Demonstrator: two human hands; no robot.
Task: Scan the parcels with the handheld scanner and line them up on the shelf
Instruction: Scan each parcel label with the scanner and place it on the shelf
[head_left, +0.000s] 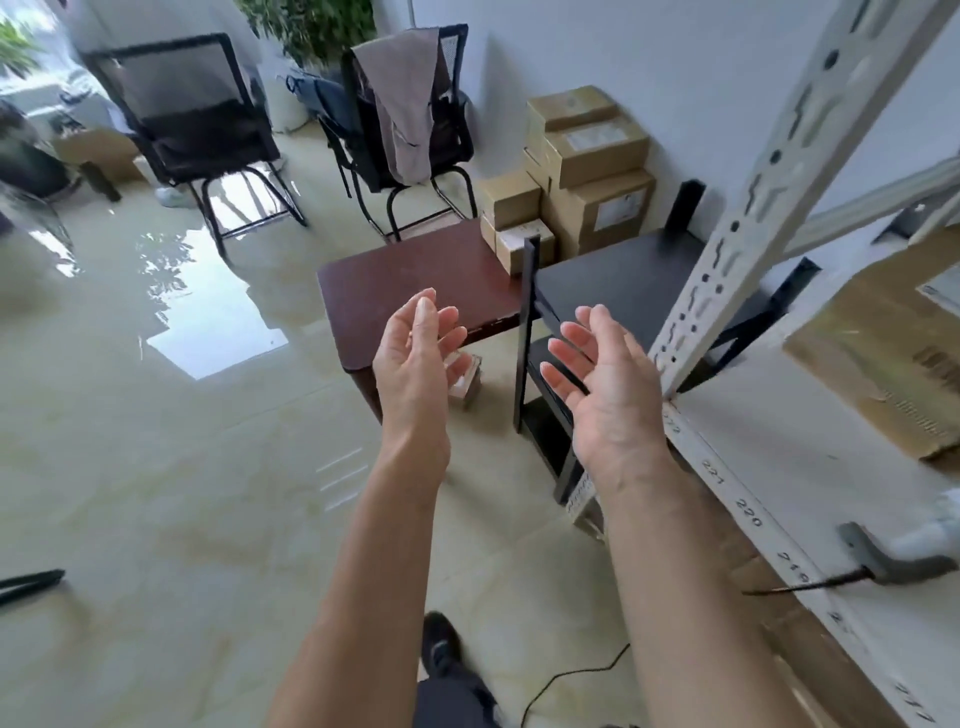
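Parcels (582, 171) sat stacked on the floor against the far wall, brown cardboard w/ white labels, just behind the dark red desk (415, 275) & beside a low black rack (618, 275). One more parcel (883, 353) lay on the white shelf (810, 457) at right, partly cut off by the frame edge. Handheld scanner (893, 558) rested on the same shelf nearer the camera, grey handle visible, black cable trailing off the shelf edge; rest of it out of frame.

Left hand (415, 358) was raised mid-air over the desk's near corner, palm turned inward, fingers (426, 312) relaxed & slightly spread, holding nothing. Right hand (608, 379) was up beside it, palm facing the left one, fingers (571, 338) straight & apart, also holding nothing. Hands were near each other but not touching, & neither touched desk, rack or shelf.

Shelf front edge carried printed nos. (220, 221 readable). Perforated white upright (769, 192) rose from the shelf corner just right of the right hand. Two black mesh chairs (197, 135) stood further back on the glossy tile floor (156, 441), one w/ a grey garment (405, 104) draped over its back. Small box-like item lay on the floor under the desk, too blurred to ID
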